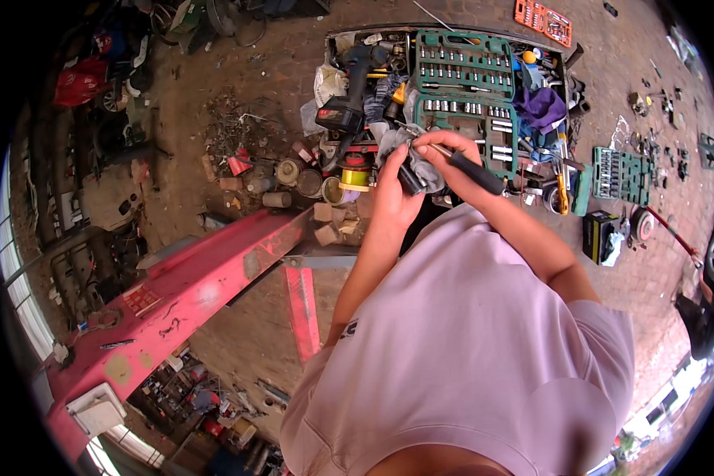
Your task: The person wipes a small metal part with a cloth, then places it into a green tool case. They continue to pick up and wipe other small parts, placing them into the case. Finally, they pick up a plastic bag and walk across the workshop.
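My left hand (395, 189) is closed around a small dark metal part (411, 178) wrapped in a grey rag (427, 168), held up in front of my chest. My right hand (446, 155) grips a screwdriver with a black handle (477, 172); its thin metal shaft points left toward the part. Both hands meet just in front of an open green socket set case (464, 87) lying on the ground.
A metal tray (349, 36) holds a cordless drill (349, 87), cloths and tools. A red steel lift post (190, 285) slants across the left. Cans and a yellow reel (355, 176) stand nearby. A smaller green socket case (620, 174) and scattered parts lie to the right.
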Available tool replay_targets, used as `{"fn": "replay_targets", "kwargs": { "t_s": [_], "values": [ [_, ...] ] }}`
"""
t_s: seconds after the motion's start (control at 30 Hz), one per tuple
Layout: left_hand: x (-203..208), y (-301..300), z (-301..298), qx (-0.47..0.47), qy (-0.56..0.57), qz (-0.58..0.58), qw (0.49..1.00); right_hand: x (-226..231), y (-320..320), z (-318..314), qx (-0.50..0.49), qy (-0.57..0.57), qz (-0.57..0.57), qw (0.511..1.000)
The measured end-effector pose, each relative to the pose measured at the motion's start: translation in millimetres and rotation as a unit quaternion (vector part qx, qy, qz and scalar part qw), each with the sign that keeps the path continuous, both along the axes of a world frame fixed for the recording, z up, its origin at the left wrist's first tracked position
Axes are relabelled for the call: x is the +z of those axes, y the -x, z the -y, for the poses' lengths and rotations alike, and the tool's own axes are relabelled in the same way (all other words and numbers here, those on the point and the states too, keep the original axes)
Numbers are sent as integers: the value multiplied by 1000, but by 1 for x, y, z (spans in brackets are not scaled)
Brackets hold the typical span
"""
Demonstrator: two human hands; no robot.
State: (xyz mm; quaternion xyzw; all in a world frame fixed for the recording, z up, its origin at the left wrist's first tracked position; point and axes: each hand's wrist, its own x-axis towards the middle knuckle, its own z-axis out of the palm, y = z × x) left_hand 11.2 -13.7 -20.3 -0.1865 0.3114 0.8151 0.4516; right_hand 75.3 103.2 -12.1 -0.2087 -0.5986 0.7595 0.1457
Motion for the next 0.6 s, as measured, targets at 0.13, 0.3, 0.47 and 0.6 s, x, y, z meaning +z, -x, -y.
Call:
{"fn": "replay_targets", "kwargs": {
  "t_s": [0.13, 0.3, 0.47, 0.6],
  "values": [
    [-6, 5, -2, -28, 3, -4, 1000, 1, 1, 3, 23, 16, -14, 1000],
    [-14, 12, 22, 19, 91, -25, 995, 6, -11, 8, 106, 170, -36, 979],
    [-7, 50, 51, 125, 175, -109, 971, -7, -9, 5, 88, 243, -11, 966],
    [9, 56, 52, 125, 206, -115, 964, -20, 4, 14, 141, 59, 79, 985]
  ]
}}
